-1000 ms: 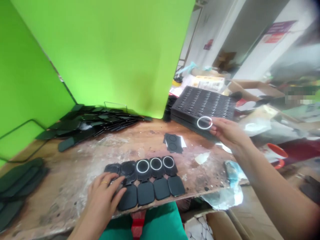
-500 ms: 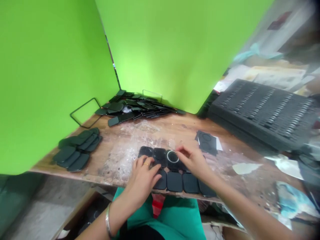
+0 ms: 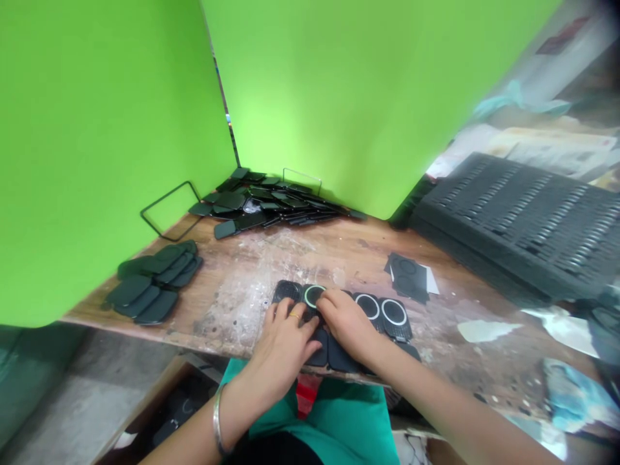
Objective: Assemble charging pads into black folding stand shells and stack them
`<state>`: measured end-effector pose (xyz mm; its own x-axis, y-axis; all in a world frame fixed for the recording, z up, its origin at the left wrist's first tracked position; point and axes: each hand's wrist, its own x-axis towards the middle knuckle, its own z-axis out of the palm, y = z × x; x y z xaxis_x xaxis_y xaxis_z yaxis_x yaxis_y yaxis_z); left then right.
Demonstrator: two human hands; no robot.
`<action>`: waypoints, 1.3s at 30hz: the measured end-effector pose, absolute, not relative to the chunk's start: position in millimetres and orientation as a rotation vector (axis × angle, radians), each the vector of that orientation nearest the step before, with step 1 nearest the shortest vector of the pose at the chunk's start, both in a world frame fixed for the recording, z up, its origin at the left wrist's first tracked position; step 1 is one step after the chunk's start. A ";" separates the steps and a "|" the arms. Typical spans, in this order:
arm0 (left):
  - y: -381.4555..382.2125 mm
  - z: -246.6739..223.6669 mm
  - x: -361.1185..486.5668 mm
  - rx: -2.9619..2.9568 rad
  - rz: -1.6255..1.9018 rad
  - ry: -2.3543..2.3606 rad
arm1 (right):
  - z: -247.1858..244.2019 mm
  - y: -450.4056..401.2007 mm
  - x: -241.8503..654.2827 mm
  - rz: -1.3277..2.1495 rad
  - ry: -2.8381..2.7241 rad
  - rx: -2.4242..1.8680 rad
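Note:
Several hinged black plastic pieces lie side by side near the table's front edge, with flat rounded-square panels towards me. My left hand [image 3: 287, 339] rests on the left pieces, fingers spread. To its right, my right hand [image 3: 345, 318] has its fingers bunched at the edge of a thin white ring [image 3: 314, 296] on the second black piece. It partly covers the ring and hides the third piece. Two more white rings, one on the fourth piece [image 3: 367, 307] and one on the end piece [image 3: 394, 312], lie flat. The leftmost piece [image 3: 287, 290] shows no white ring.
A heap of black flat pieces [image 3: 261, 203] lies against the green partition [image 3: 339, 97]. Rounded black panels [image 3: 150, 284] are stacked at the left. Dark sheets [image 3: 408, 276] and torn paper [image 3: 487, 330] lie right of my hands. A large black slotted tray [image 3: 513, 219] stands at the far right.
My right hand has moved left from the third piece to the second, where a white ring now shows. My left hand stays on the left pieces. The view has shifted slightly.

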<state>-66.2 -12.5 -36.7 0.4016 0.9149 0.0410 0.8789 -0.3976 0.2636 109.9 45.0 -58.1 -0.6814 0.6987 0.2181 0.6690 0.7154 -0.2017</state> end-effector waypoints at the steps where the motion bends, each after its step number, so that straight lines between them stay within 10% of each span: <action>1: -12.5 -36.5 -66.1 2.453 0.260 1.596 | -57.1 44.9 109.2 0.161 -2.651 -1.087; 28: -12.1 -37.7 -65.0 2.508 0.215 1.642 | -47.0 62.3 105.1 0.346 -2.587 -1.384; 39: 5.1 -64.6 -76.2 2.690 0.308 1.708 | 61.1 124.0 278.1 -0.033 -1.934 -1.897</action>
